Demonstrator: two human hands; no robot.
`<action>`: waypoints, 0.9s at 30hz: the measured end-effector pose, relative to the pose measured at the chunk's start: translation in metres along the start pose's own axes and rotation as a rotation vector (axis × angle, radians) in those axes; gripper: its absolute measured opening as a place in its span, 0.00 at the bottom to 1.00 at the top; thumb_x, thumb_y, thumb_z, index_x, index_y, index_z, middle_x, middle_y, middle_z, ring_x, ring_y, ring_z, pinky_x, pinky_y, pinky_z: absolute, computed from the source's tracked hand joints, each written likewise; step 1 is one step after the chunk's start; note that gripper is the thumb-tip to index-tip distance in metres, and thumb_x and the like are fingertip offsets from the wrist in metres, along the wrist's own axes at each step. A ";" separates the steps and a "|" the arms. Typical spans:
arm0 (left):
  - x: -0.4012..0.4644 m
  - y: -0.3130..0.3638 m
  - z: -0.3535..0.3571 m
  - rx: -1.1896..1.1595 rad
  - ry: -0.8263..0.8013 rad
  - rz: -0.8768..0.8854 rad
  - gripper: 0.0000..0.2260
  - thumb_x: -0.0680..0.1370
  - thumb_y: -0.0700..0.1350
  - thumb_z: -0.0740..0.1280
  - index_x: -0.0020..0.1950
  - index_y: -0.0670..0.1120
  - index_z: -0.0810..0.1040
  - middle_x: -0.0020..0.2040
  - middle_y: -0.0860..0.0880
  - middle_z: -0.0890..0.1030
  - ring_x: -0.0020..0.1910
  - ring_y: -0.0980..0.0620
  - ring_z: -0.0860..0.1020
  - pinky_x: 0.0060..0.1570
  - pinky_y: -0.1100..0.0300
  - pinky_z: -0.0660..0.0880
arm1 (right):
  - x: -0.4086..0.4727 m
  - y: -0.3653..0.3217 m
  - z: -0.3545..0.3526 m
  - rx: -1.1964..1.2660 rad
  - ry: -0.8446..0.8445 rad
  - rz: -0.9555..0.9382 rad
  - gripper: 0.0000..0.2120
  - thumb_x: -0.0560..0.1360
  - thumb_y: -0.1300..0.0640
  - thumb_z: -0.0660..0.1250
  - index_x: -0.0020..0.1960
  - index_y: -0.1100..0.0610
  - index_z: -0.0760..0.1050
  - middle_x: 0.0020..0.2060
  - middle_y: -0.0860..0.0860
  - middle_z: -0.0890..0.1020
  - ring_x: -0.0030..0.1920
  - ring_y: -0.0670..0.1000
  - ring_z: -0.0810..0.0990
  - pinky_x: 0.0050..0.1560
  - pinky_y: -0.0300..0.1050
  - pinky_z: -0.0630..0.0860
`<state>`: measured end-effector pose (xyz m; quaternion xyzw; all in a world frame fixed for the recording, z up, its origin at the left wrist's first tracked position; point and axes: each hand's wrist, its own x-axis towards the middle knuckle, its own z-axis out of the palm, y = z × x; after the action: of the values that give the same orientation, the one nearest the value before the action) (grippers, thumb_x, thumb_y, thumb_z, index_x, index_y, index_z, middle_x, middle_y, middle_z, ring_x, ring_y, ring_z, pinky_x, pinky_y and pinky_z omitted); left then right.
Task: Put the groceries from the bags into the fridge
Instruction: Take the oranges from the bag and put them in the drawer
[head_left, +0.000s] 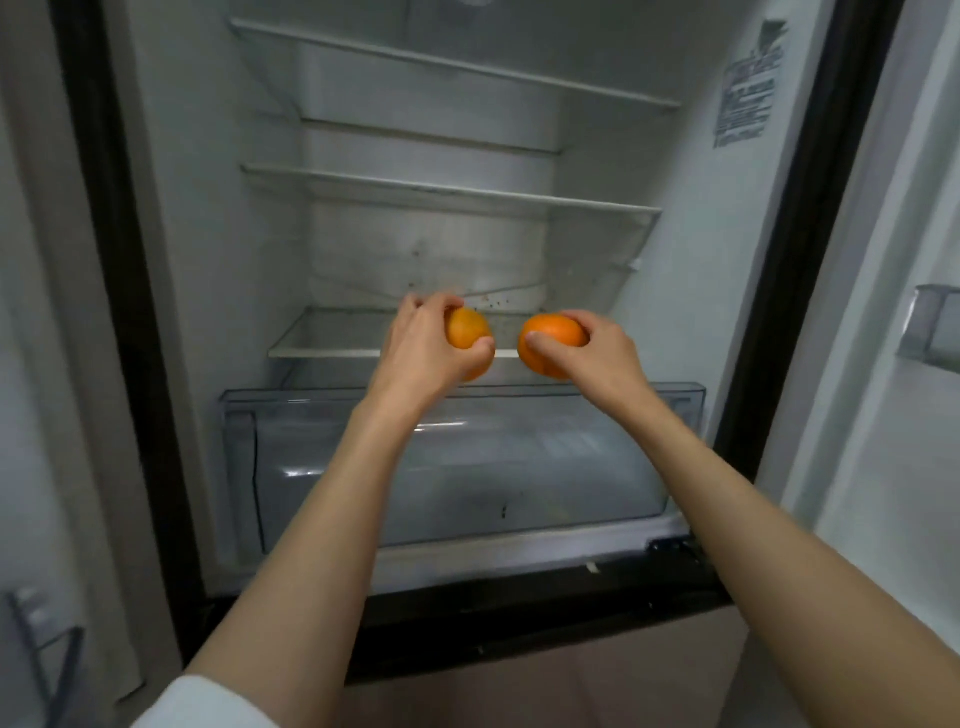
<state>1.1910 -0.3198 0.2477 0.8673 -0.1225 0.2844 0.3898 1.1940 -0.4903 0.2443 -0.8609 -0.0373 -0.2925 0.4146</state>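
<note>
- Left hand (426, 343) grips left orange (467, 328); fingers curled over the top, thumb tip pressed on the lower right side of the fruit.
- Right hand (587, 349) grips right orange (545, 338); thumb lies across the front, other fingers wrap the top and far side.
- Both oranges are held in the air at the front edge of the lowest glass shelf (332, 338), near each other but apart, with a gap between them.
- From this angle I cannot tell if either orange touches the shelf; both overlap its front rim in view.
- Fridge (171, 291) is open, with a white interior and a dark frame around the opening.
- 3 glass shelves are visible: top shelf (467, 65), middle shelf (447, 192) and the lowest one by the hands.
- Small dark specks sit on the back wall just above the lowest shelf, behind the hands.
- Clear crisper drawer (467, 467) sits below the lowest shelf, under both forearms; it is see-through with a small dark mark at its bottom.
- Label sticker (748, 88) is on the right inner wall, up high; text too blurred to read.
- Door bin (935, 332) is on the open door at the far right, partly cut off by the frame edge.
- Both forearms are bare and reach in from the bottom; a white sleeve (208, 706) shows at the lower left on the left arm.
- A grey wire-like object at the bottom left corner is blurred; I cannot tell what it is.
</note>
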 end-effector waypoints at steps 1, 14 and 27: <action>0.008 -0.005 0.003 0.041 -0.026 -0.035 0.23 0.71 0.51 0.70 0.65 0.49 0.70 0.62 0.43 0.71 0.62 0.45 0.70 0.58 0.59 0.65 | 0.013 0.004 0.005 -0.035 -0.070 0.019 0.23 0.70 0.47 0.71 0.61 0.54 0.75 0.58 0.56 0.77 0.58 0.55 0.75 0.58 0.46 0.71; 0.038 -0.041 0.028 0.267 -0.401 -0.241 0.13 0.71 0.57 0.69 0.49 0.51 0.79 0.47 0.49 0.80 0.48 0.51 0.77 0.46 0.63 0.70 | 0.054 0.025 0.036 -0.279 -0.744 0.208 0.16 0.71 0.49 0.66 0.46 0.62 0.81 0.41 0.60 0.83 0.40 0.61 0.83 0.41 0.52 0.81; 0.001 -0.037 0.030 0.460 0.004 -0.011 0.10 0.77 0.51 0.59 0.46 0.52 0.79 0.40 0.52 0.80 0.44 0.46 0.78 0.42 0.55 0.73 | 0.020 0.030 0.032 -0.524 -0.351 -0.187 0.24 0.78 0.39 0.52 0.38 0.53 0.78 0.39 0.54 0.81 0.46 0.58 0.79 0.43 0.46 0.70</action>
<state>1.2195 -0.3176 0.2099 0.9334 -0.0489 0.3046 0.1834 1.2347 -0.4902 0.2190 -0.9685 -0.1104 -0.1759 0.1375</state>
